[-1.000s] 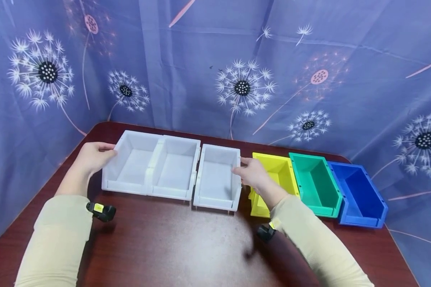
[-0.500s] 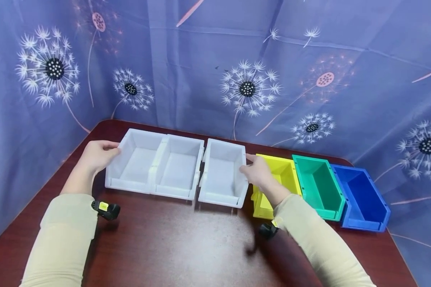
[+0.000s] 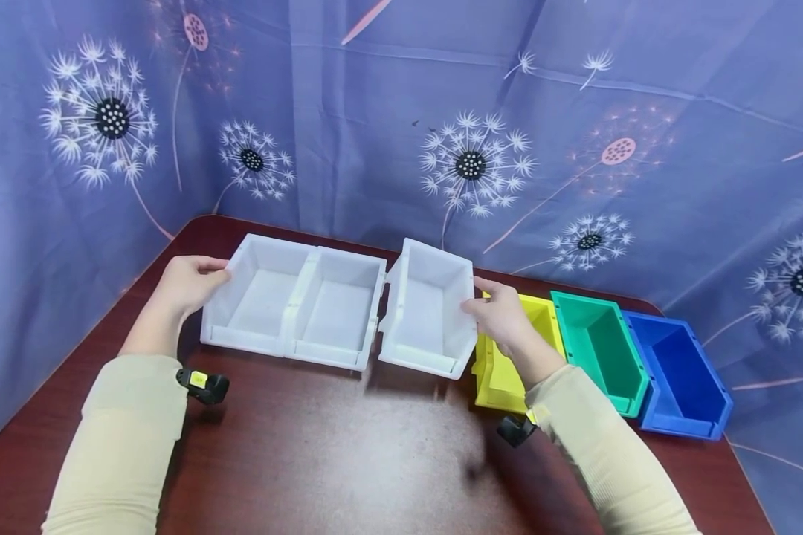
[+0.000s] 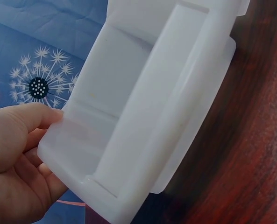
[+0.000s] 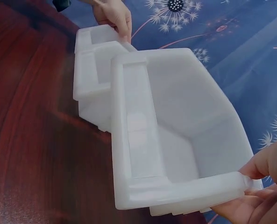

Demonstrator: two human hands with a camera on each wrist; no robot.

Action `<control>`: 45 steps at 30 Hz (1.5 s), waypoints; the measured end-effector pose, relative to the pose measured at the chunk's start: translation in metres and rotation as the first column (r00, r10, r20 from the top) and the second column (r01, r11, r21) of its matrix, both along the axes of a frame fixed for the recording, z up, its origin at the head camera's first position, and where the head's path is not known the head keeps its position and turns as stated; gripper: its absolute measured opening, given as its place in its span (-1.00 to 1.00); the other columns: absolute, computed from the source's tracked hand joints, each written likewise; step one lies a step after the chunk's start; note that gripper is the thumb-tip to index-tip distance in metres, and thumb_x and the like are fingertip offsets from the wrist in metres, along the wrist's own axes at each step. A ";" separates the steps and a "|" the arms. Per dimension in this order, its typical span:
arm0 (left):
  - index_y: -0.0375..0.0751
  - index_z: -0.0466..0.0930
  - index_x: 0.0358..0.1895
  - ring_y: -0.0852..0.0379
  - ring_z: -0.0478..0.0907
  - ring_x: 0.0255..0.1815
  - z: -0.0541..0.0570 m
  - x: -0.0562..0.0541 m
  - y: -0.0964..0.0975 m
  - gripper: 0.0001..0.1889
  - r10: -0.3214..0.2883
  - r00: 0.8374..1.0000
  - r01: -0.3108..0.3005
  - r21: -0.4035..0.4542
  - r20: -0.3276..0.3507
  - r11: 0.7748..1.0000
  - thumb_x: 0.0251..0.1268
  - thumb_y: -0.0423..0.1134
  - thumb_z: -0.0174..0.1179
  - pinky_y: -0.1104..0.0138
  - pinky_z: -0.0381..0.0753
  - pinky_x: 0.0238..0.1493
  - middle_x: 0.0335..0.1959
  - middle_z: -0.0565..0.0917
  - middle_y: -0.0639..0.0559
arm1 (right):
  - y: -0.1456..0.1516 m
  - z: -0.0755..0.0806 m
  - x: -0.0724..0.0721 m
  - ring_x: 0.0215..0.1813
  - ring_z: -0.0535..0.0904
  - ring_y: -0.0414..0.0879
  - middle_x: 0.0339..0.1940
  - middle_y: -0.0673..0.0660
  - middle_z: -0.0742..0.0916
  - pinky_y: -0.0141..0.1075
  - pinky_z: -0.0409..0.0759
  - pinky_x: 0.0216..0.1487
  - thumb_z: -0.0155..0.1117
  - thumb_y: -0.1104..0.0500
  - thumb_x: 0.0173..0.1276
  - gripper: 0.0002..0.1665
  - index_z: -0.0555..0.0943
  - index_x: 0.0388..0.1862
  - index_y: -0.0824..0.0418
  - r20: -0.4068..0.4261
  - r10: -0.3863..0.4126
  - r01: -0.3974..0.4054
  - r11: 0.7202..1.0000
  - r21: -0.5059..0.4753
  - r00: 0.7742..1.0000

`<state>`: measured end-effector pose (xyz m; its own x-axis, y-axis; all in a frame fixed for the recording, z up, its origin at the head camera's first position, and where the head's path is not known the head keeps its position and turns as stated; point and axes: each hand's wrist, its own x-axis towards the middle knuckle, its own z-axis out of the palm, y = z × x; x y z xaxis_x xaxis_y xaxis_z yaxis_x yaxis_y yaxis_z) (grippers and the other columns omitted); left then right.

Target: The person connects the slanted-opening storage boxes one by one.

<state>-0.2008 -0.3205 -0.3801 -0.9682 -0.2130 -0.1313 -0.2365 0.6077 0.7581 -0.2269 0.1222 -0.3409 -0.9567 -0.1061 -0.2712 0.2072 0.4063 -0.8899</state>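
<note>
Three white plastic storage bins stand in a row in the head view. My left hand (image 3: pixel 189 288) pinches the outer side wall of the leftmost white bin (image 3: pixel 257 293), thumb inside the rim. Flush against that one sits the middle white bin (image 3: pixel 331 301). The right-hand white bin (image 3: pixel 423 319) is tilted and raised at its right side, angled away from the middle bin. My right hand (image 3: pixel 505 316) pinches its right wall, thumb on the inner face and fingers outside. In the right wrist view, this bin (image 5: pixel 175 140) fills the middle, its underside partly hidden.
Right of the white bins stand a yellow bin (image 3: pixel 505 383), a green bin (image 3: pixel 585 334) and a blue bin (image 3: pixel 685 371). My right forearm passes over the yellow one. A dark red wooden table (image 3: pixel 321 461) carries everything, with a blue dandelion-print curtain (image 3: pixel 375 148) behind.
The right-hand white bin has turned from level beside the middle bin to tilted, its right side raised. My right hand has moved with it. The left hand keeps its grip; the view has shifted slightly.
</note>
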 end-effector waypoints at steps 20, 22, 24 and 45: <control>-0.38 0.43 0.22 -0.26 0.43 0.10 0.001 0.000 0.003 -0.52 0.016 1.000 -0.016 -0.001 0.007 1.000 0.40 -0.10 -0.03 -0.09 0.46 0.10 0.19 0.44 -0.44 | -0.003 0.004 -0.002 0.11 0.54 0.16 0.24 0.34 0.52 -0.01 0.59 0.02 0.07 0.30 0.33 -0.30 0.19 0.45 0.26 0.036 -0.030 0.032 0.999 -0.038 0.999; -0.38 0.44 0.22 -0.26 0.43 0.10 0.001 0.000 0.004 -0.53 0.021 1.000 -0.021 -0.001 0.006 1.000 0.40 -0.12 -0.02 -0.09 0.46 0.10 0.18 0.45 -0.43 | -0.003 0.003 -0.002 0.12 0.54 0.16 0.25 0.33 0.52 -0.01 0.59 0.02 0.07 0.30 0.33 -0.30 0.20 0.45 0.25 0.036 -0.030 0.031 0.999 -0.040 0.999; -0.38 0.44 0.21 -0.26 0.43 0.10 0.001 -0.001 0.003 -0.53 0.020 1.000 -0.020 -0.003 0.001 1.000 0.39 -0.12 -0.02 -0.09 0.47 0.10 0.18 0.45 -0.43 | -0.003 0.003 -0.002 0.12 0.54 0.17 0.25 0.35 0.51 0.00 0.59 0.01 0.06 0.31 0.32 -0.30 0.20 0.45 0.26 0.031 -0.023 0.025 0.999 -0.044 0.999; -0.37 0.44 0.22 -0.26 0.41 0.11 0.000 -0.002 -0.001 -0.53 0.019 1.000 -0.019 -0.005 -0.005 1.000 0.38 -0.12 -0.01 -0.10 0.45 0.12 0.19 0.44 -0.42 | -0.007 0.004 -0.006 0.07 0.55 0.20 0.25 0.36 0.50 0.01 0.61 -0.05 0.09 0.31 0.32 -0.31 0.21 0.43 0.30 0.028 -0.019 0.020 0.999 -0.032 0.999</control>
<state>-0.2024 -0.3212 -0.3799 -0.9647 -0.2314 -0.1258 -0.2442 0.6067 0.7565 -0.2327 0.1150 -0.3369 -0.9509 -0.0964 -0.2940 0.2393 0.3734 -0.8963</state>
